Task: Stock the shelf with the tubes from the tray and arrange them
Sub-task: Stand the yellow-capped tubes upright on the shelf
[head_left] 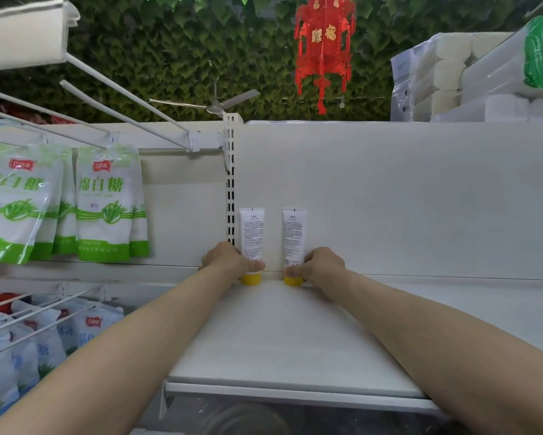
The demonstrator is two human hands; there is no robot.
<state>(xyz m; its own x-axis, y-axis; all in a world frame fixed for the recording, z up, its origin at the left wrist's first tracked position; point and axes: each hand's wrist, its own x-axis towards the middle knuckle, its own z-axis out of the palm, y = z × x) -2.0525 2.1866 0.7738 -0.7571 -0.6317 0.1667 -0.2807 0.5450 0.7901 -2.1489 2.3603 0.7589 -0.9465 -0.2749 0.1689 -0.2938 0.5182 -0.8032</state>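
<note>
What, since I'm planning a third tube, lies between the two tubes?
Nothing: only bare shelf and back panel between left tube and right tube, head view.

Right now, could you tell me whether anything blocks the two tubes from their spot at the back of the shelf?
Nothing visible does. The white plastic, yellow-capped left tube and right tube already stand cap-down at the white back panel, gripped low by the left hand and right hand.
</note>
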